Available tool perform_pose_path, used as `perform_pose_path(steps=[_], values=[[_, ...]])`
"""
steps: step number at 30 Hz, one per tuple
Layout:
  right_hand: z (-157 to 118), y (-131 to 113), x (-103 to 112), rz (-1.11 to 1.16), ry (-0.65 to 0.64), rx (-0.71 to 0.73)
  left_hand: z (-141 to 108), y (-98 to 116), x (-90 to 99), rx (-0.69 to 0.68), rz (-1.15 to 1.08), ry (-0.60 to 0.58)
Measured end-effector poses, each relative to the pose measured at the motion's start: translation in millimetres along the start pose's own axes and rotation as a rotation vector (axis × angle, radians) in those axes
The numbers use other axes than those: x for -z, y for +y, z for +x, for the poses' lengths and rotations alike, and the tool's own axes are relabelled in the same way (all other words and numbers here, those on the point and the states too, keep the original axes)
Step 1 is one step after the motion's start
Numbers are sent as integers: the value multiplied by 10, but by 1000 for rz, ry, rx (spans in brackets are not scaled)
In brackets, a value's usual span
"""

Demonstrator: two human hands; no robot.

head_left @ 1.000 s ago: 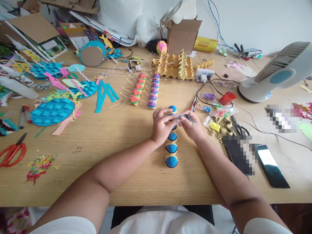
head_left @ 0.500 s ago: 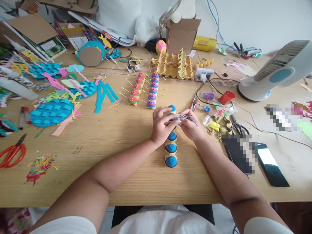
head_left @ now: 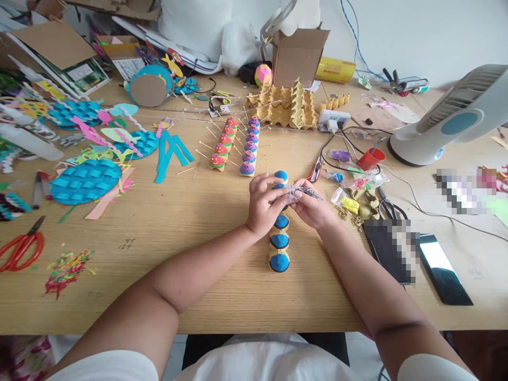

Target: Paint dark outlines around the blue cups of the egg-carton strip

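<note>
My left hand (head_left: 262, 205) and my right hand (head_left: 314, 207) meet above a strip of egg-carton cups (head_left: 279, 262) with blue domes and dark rims. Between them is a small clear plastic bag (head_left: 292, 194), pinched by the thumb and fingers of each. Thin dark strands (head_left: 313, 194) with a bluish tip stick out past my right fingers; I cannot tell whether they lie inside the bag. My hands hide the middle cups of the strip. Beyond stand a red-and-green cup strip (head_left: 225, 141) and a purple one (head_left: 248, 153), both with pins stuck in.
A red utility knife (head_left: 315, 170) lies just beyond my right hand. To the right are clay packets (head_left: 349, 204), black scissors (head_left: 391, 206), a phone (head_left: 444, 270) and a white fan (head_left: 448, 121). Red-handled scissors (head_left: 24, 248) and woven blue paper ovals (head_left: 85, 181) occupy the left.
Both hands stay in nearly the same place, still on the plastic bag. The bag and dark strands have shifted slightly between the fingers. The whole view has moved a little.
</note>
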State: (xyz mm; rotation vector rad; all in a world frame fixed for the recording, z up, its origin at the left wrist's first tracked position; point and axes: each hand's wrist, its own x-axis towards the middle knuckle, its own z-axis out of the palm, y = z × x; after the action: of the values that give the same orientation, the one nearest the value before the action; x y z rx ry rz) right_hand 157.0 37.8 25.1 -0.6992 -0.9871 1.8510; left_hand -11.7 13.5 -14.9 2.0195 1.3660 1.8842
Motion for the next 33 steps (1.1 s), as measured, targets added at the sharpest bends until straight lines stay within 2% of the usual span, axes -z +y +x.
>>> perform_pose_path(steps=[7, 12, 17, 22, 29, 31, 33], values=[[3, 6, -19, 44, 19, -21, 8, -2, -11, -51, -3, 29], [1, 3, -62, 67, 51, 15, 3, -16, -14, -73, 3, 5], [2, 20, -65, 43, 73, 57, -2, 17, -14, -30, 18, -51], [1, 45, -73, 37, 92, 71, 4, 40, -17, -57, -29, 1], [-11, 95, -146, -45, 125, 104, 23, 0, -13, 88, -36, 0], [11, 96, -135, -90, 206, 177, 28, -4, -30, 138, -89, 8], [51, 73, -89, -103, 343, 275, 28, -12, -54, 231, -174, 30]])
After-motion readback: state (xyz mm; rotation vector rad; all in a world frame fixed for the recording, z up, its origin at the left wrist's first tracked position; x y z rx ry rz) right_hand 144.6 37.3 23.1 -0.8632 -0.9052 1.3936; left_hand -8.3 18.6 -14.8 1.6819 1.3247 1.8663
